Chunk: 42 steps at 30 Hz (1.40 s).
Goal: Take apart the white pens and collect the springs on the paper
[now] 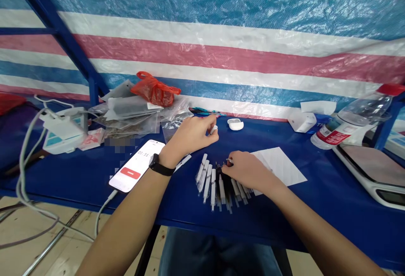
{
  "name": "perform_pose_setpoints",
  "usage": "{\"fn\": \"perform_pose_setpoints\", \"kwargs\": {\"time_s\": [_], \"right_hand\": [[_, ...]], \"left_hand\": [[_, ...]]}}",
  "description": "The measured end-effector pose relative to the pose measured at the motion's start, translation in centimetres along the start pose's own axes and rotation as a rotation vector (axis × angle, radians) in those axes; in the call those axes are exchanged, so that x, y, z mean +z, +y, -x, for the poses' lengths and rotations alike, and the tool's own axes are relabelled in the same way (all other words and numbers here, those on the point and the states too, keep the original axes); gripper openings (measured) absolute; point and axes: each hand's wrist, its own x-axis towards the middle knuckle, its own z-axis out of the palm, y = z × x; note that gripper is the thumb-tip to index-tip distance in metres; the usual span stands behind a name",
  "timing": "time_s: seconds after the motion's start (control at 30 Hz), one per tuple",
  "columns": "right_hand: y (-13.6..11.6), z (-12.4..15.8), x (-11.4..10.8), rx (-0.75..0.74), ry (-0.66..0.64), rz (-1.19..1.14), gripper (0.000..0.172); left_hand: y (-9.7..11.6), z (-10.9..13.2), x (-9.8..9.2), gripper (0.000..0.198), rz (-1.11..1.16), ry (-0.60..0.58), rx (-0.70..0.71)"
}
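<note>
1. Lying below the near edge of the blue counter (pixel 316 212), a tan tile floor (pixel 47 242) has a white cable (pixel 31 212) hanging down over it.
2. On the near part of the counter, a fan of clear plastic tubes (pixel 213 187) lies flat. The tubes have white ends and point out from a dark middle. This fan sits between the two hands, right under the right hand.
3. The right hand (pixel 248 171) rests just over the fan. Its fingers (pixel 232 167) curl in and seem to pinch a small silver bit (pixel 229 161).
4. The left hand (pixel 191 136) is just to the left and a bit farther off. Its fingers (pixel 209 122) are closed on a small white cap (pixel 214 130). A black watch (pixel 157 164) sits on that wrist.
5. Left of the left hand, a phone (pixel 137 166) lies on the counter with a timer and a red button on its screen. One loose white tube (pixel 182 163) lies near the watch.
6. To the right of the fan is a sheet of white paper (pixel 278 168), and a white scale (pixel 370 170) sits at the far right.
7. Farther back are a white earbud case (pixel 235 124), a plastic bottle with a red cap (pixel 354 115), a pile of clear plastic bags (pixel 129 113) and a red bag (pixel 155 90).
8. Farthest away hangs a striped blue, white and red tarp (pixel 202 27).
</note>
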Motion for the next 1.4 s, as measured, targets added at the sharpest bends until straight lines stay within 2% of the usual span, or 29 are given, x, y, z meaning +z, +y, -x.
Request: {"fn": "perform_pose_setpoints", "kwargs": {"time_s": [0.23,0.3,0.37,0.43,0.53,0.6,0.67,0.83,0.97,1.13,1.27,1.4], "right_hand": [[0.7,-0.6,0.3,-0.046,-0.059,-0.171,0.034],[1.3,-0.5,-0.2,-0.11,-0.07,-0.306,0.039],[2.0,-0.3,-1.1,-0.204,-0.017,-0.501,0.038],[2.8,0.0,-2.0,-0.296,0.177,-0.723,0.036],[3.9,0.4,-3.1,-0.397,0.689,-1.005,0.034],[4.5,0.4,-3.3,-0.467,0.938,-1.117,0.03],[4.8,0.4,-3.2,-0.525,1.041,-1.143,0.027],[4.5,0.6,-2.7,-0.564,1.119,-1.063,0.025],[4.3,0.9,-2.8,-0.579,1.199,-1.089,0.023],[4.0,0.6,-2.3,-0.566,1.123,-1.12,0.026],[4.2,0.5,-2.4,-0.523,0.865,-0.994,0.028],[7.1,1.0,-4.3,-0.469,0.609,-0.815,0.034]], "left_hand": [[0.5,0.1,0.1,0.004,0.006,0.063,0.059],[0.5,0.2,0.4,0.005,0.018,0.102,0.09],[0.7,0.2,0.8,0.006,0.028,0.159,0.131],[1.0,0.2,1.2,0.008,0.044,0.208,0.177],[1.8,0.3,1.9,0.011,0.09,0.217,0.241],[2.5,0.4,2.3,0.011,0.119,0.198,0.272],[3.1,0.6,2.5,0.01,0.134,0.182,0.296],[4.0,0.8,2.5,0.009,0.139,0.161,0.348],[4.2,0.8,2.5,0.008,0.151,0.193,0.387],[4.2,0.7,2.5,0.01,0.179,0.212,0.406],[4.2,0.8,2.5,0.01,0.233,0.242,0.381],[3.9,0.9,2.5,0.01,0.218,0.265,0.355]]}}
